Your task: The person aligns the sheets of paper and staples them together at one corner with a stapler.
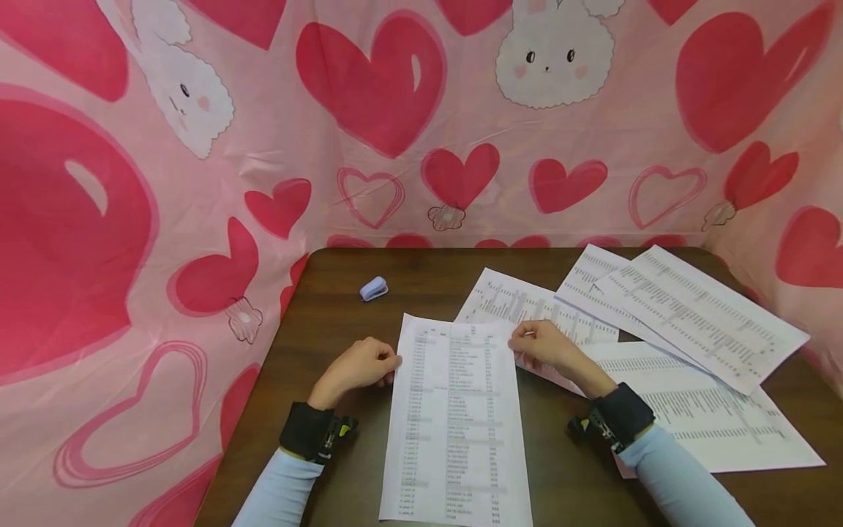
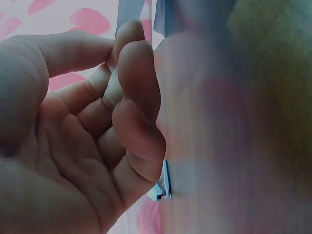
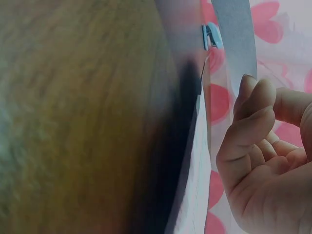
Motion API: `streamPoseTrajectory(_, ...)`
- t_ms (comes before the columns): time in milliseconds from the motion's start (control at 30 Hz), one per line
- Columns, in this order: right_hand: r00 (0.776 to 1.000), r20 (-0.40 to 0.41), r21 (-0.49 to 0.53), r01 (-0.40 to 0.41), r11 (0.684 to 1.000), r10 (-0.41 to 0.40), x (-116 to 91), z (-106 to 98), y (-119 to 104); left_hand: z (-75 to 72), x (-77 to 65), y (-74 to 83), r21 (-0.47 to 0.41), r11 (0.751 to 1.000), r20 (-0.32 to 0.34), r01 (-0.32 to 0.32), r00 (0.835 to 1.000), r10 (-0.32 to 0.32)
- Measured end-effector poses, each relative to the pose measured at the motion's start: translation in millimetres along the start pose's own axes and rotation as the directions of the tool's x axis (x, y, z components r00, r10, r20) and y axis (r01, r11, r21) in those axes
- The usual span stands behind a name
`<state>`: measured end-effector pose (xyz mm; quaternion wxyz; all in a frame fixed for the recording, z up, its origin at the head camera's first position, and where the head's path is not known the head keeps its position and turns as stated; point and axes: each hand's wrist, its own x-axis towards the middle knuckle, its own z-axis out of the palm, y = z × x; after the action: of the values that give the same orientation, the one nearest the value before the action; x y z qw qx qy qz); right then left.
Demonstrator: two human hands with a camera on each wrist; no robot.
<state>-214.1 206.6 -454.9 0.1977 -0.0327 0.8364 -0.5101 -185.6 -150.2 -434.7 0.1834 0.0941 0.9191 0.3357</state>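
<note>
A long printed sheet of paper (image 1: 454,432) with columns of text lies in front of me, its top part lifted off the table. My left hand (image 1: 364,364) pinches its left edge near the top between thumb and fingers. On the opposite edge, my right hand (image 1: 543,344) pinches the paper too. In the right wrist view the sheet (image 3: 239,39) rises from between thumb and fingertips of the right hand (image 3: 263,151). The left wrist view shows the left hand (image 2: 97,112) with curled fingers, a strip of paper at the fingertips.
A small light-blue stapler (image 1: 374,288) sits on the dark wooden table (image 1: 329,315), beyond my left hand. Several printed sheets (image 1: 705,315) overlap in a loose spread on the right, and one (image 1: 527,304) lies partly behind the right hand. A pink heart-patterned cloth (image 1: 408,190) hangs behind.
</note>
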Motion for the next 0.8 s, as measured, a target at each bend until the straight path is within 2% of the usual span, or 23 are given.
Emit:
streamPoseTrajectory(400, 0.999, 0.017, 0.010, -0.029, 1.000, 0.029, -6, 11, 6, 7.6, -3.1, -8.9, 0.019, 0.999, 0.045, -0.026, 0.999, 0.025)
streamPoseTrajectory(633, 1.000, 0.022, -0.020, 0.003, 1.000, -0.003, -8, 14, 9, 10.3, -5.4, -11.0, 0.002, 0.999, 0.064, -0.036, 0.997, 0.035)
streamPoseTrajectory(800, 0.999, 0.042, -0.025, 0.019, 1.000, -0.018, -7, 14, 11, 12.2, -4.7, -10.1, 0.025, 0.999, 0.079, -0.030, 0.996, 0.028)
